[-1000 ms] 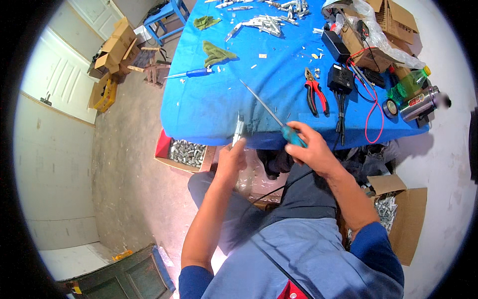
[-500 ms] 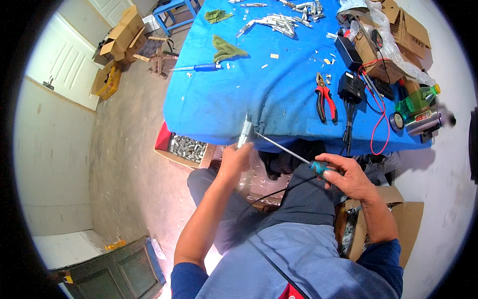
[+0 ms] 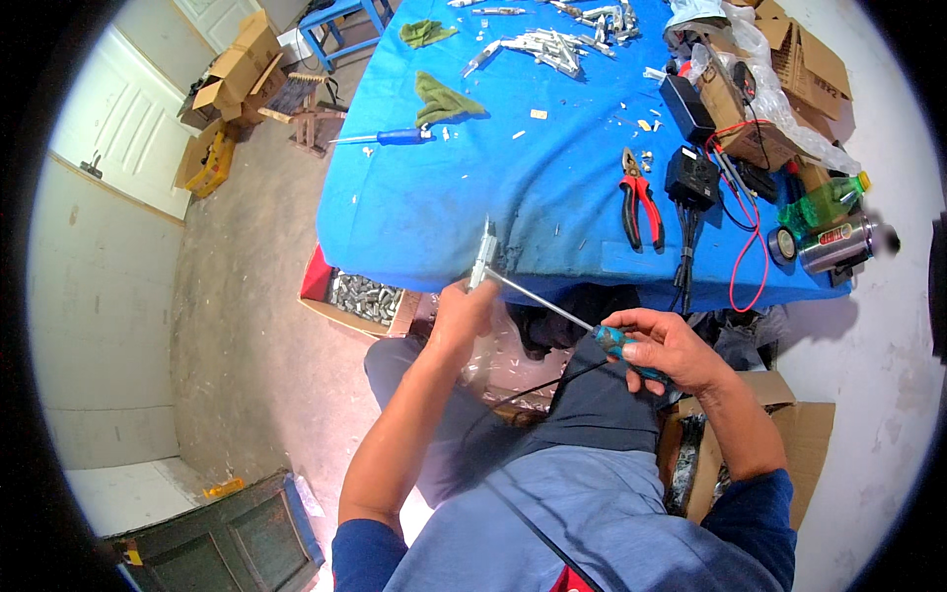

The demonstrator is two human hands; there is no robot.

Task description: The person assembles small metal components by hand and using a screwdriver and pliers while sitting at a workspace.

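Note:
My left hand point(image 3: 464, 318) grips a slim white-and-metal part point(image 3: 483, 255) upright at the table's near edge. Its exact kind is unclear, though it resembles the pieces heaped at the far end. In my right hand point(image 3: 663, 350) is a screwdriver point(image 3: 614, 340) with a teal and black handle, the fingers closed round it. The screwdriver's tip meets the side of the white part just above my left fingers. Beyond my hands, red-handled pliers point(image 3: 641, 202) and a blue-handled screwdriver point(image 3: 390, 137) lie on the blue cloth point(image 3: 434, 212).
A pile of similar parts point(image 3: 552, 47) and green rags point(image 3: 444, 97) lie farther back. To the right are a black adapter point(image 3: 692, 178), a red cable point(image 3: 758, 247), a green bottle point(image 3: 827, 202) and a steel flask point(image 3: 838, 245). Below the table's left corner sits a box of small metal pieces point(image 3: 365, 298).
My right hand has shifted slightly left with the screwdriver, bringing its tip against the white part. My left hand still holds the part in nearly the same place.

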